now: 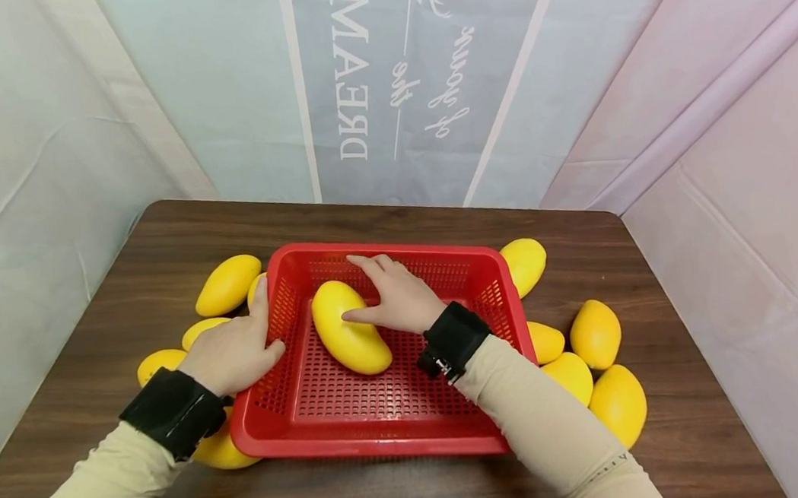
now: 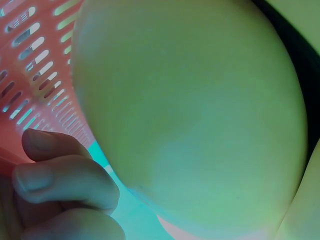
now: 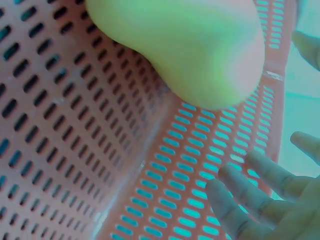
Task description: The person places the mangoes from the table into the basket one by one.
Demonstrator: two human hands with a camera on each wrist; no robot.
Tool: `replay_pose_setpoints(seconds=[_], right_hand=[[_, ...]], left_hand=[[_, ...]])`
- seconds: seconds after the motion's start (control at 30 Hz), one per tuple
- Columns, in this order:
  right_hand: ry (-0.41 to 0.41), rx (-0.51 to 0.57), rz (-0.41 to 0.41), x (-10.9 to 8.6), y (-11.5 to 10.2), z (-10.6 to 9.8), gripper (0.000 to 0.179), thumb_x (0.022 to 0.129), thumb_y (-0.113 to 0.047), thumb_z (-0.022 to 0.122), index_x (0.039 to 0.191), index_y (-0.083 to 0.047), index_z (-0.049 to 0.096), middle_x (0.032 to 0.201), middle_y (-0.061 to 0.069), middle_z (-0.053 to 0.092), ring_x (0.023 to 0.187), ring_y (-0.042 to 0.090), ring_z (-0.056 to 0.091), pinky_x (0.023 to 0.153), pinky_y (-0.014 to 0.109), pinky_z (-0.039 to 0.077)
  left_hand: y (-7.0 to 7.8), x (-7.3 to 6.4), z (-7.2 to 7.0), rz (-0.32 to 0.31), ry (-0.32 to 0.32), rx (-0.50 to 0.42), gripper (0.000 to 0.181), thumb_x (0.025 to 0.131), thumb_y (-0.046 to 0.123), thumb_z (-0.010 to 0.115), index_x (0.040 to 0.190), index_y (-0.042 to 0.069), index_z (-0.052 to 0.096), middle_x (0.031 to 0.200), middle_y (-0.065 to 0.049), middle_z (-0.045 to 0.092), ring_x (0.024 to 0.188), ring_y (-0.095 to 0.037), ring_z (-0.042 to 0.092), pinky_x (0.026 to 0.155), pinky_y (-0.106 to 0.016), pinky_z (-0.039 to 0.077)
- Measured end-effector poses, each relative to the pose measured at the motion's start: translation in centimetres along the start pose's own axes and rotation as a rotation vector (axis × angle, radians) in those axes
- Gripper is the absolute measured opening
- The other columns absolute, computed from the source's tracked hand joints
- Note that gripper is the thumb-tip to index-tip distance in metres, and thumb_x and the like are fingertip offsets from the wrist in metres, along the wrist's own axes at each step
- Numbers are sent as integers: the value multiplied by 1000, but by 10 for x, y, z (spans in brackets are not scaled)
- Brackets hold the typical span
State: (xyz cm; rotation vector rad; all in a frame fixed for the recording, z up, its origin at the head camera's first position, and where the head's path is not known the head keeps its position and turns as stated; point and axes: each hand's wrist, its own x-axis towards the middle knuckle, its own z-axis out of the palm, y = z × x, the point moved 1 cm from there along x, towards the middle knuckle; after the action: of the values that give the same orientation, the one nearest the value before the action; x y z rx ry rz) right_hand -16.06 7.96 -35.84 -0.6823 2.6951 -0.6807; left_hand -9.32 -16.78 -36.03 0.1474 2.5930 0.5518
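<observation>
A large yellow mango [image 1: 349, 332] lies tilted on the floor of the red perforated basket [image 1: 383, 442]. My left hand [image 1: 230, 354] grips the basket's left rim, thumb inside and fingers outside; the left wrist view shows those fingers [image 2: 65, 180] curled beside the wall. Over the basket, my right hand [image 1: 402, 298] is spread, its thumb overlapping the mango in the head view; contact is unclear. In the right wrist view the straight fingers [image 3: 260, 205] are apart from the mango [image 3: 200, 55].
Several mangoes lie left of the basket, including one at the far left [image 1: 228, 284], some partly hidden by my hand and arm. Several more, such as one at the right [image 1: 595, 334], lie on the brown wooden table [image 1: 683, 414]. Fabric curtains [image 1: 224, 84] hang behind.
</observation>
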Motion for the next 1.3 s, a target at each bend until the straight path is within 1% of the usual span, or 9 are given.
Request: replay_pose_setpoints(seconds=[0.07,0.23,0.37,0.53,0.67,0.77,1.03,1.17,1.3], right_hand=[[28,29,11,-1,2,-5,88,83,-54,73,155,-25,32,147,8,45,132,27,48,102,50,49],[101,156,26,-4,7,-17,81,85,-50,72,153,-23,37,144,6,50,132,23,49,106,48,47],[149,259,25,-7,12,-25,76,86,-45,72,151,-21,40,138,6,53,124,24,52,102,45,49],[207,342,12,-9,17,-34,71,87,-39,72,149,-20,42,134,7,56,116,25,53,93,42,53],[241,406,15,-12,19,-40,66,89,-35,71,147,-19,45,132,8,58,114,25,54,91,42,53],[260,435,19,-12,20,-43,63,91,-33,70,147,-19,45,131,8,58,116,25,56,94,43,53],[335,506,22,-15,21,-57,58,92,-28,68,146,-18,47,131,10,59,114,27,56,95,45,51],[353,506,28,-19,23,-68,56,93,-28,68,144,-17,49,128,10,60,113,26,56,93,44,52],[368,481,34,-26,28,-84,56,94,-27,67,145,-17,48,131,12,58,114,26,56,91,43,50]], left_hand=[[0,0,0,4,3,2,104,95,28,55,152,9,-30,71,-4,59,49,-13,60,50,-28,51],[0,0,-1,14,6,7,104,96,28,56,152,8,-29,71,-4,59,50,-13,60,51,-28,52],[1,1,-2,16,2,4,104,96,29,56,151,9,-30,72,-4,59,50,-13,61,51,-28,52],[1,2,-2,12,-6,-2,105,96,30,56,151,10,-31,73,-4,60,51,-13,61,51,-28,52],[1,2,-1,9,-8,-6,105,96,30,57,151,9,-31,73,-4,60,51,-13,61,52,-28,52],[0,1,-1,6,-8,-3,105,96,30,57,151,9,-31,72,-4,60,51,-14,61,52,-28,52],[0,0,-4,-12,-8,-7,104,97,29,55,150,10,-33,70,-4,59,49,-15,61,51,-29,52],[3,-1,-2,-6,-11,-17,104,96,28,55,150,10,-32,70,-4,59,49,-15,61,51,-29,52],[5,-2,-1,-1,-13,-25,105,96,28,56,151,9,-32,71,-5,59,50,-14,61,52,-29,53]])
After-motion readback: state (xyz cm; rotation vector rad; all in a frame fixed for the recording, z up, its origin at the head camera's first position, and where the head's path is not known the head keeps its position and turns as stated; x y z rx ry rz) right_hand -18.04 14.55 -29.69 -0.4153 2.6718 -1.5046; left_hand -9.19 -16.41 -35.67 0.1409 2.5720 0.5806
